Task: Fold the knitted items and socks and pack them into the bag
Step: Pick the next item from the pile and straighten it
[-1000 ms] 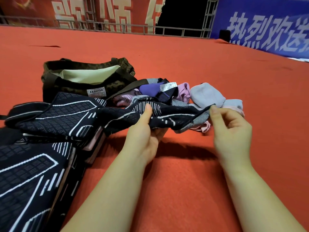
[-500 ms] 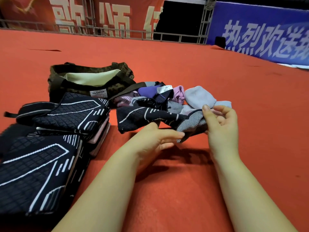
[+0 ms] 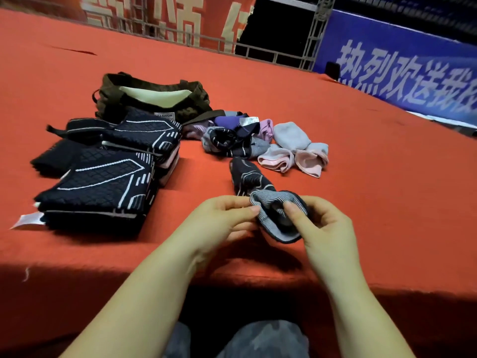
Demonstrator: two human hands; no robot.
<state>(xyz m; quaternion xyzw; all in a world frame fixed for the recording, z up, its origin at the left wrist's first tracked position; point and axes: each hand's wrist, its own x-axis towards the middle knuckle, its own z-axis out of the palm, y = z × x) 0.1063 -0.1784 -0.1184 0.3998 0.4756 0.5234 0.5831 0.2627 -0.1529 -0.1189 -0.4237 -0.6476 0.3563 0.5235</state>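
Observation:
A black sock (image 3: 251,180) with white lines and a grey striped cuff lies near the table's front edge, its toe pointing away. My left hand (image 3: 222,220) pinches the cuff's left side. My right hand (image 3: 320,226) grips the cuff's right side, thumb inside the opening. Folded black knitted items (image 3: 103,182) with white patterns are stacked at the left. The dark olive bag (image 3: 154,99) stands open behind them, showing a pale lining. A heap of loose socks (image 3: 260,143), purple, pink, grey and black, lies right of the bag.
The red table cloth (image 3: 374,177) spreads wide to the right and far side. A white tag (image 3: 25,220) sticks out from the nearest folded stack. A metal railing and banners stand beyond the table. My lap shows below the front edge.
The black sock has been drawn out of the heap toward the front edge. Both hands have shifted onto its grey cuff. The camera now tilts further down.

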